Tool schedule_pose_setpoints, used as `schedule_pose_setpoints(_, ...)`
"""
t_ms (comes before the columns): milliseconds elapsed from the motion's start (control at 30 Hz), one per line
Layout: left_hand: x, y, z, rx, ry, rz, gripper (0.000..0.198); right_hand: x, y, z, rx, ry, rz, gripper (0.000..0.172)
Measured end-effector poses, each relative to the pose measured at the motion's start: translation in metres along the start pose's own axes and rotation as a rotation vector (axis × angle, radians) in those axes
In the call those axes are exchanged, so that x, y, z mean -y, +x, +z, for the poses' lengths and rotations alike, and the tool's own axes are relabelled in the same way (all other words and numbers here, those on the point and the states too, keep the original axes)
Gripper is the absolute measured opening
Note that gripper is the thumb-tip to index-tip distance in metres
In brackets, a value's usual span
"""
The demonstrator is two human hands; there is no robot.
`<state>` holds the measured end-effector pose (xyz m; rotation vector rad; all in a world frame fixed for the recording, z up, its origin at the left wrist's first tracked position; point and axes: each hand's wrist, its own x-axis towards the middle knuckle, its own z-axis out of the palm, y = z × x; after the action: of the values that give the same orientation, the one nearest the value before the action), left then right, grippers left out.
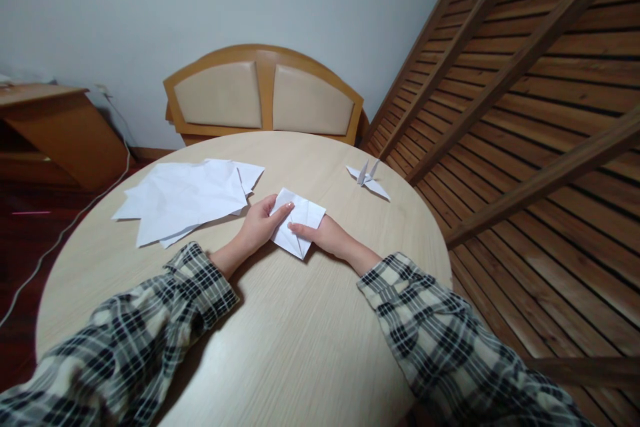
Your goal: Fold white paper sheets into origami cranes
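Observation:
A small folded square of white paper [307, 212] is held just above the table, its fold lines showing and one corner pointing toward me. My left hand [261, 220] grips its left edge, thumb on top and fingers behind. On the right edge, my right hand [324, 233] pinches it the same way, the thumb lying across the middle of the paper. Both hands' other fingers are hidden beneath the sheet.
The round wooden table [280, 347] bears a loose stack of white paper sheets [187, 197] at left and a folded paper crane [369, 180] at right. Behind stands a padded headboard [270, 97]; a slatted wooden frame [525, 113] leans on the right. A cabinet [65, 127] and white cable [75, 217] are at left.

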<state>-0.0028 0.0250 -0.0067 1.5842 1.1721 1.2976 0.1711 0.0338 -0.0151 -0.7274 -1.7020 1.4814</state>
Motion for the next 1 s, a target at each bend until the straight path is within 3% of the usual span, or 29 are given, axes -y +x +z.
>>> schedule_pose_setpoints(200,-0.006,0.0,0.003,-0.078,0.109,0.113,0.022,-0.002,-0.001,-0.001,-0.013,-0.038,0.036,0.05)
schedule_pose_setpoints(433,-0.002,0.001,0.002,-0.125,0.084,0.085,0.022,0.001,-0.001,0.0,-0.022,-0.111,0.063,0.035)
schedule_pose_setpoints(700,-0.001,0.004,-0.002,0.015,-0.181,-0.092,0.026,-0.003,0.001,0.001,-0.103,-0.04,0.113,0.025)
schedule_pose_setpoints(833,-0.002,0.003,-0.002,0.074,-0.182,-0.127,0.029,0.003,0.001,0.004,-0.137,0.009,0.13,0.019)
schedule_pose_setpoints(1000,0.0,0.004,-0.003,0.043,-0.159,-0.113,0.034,0.009,-0.001,0.003,-0.078,0.007,0.18,0.022)
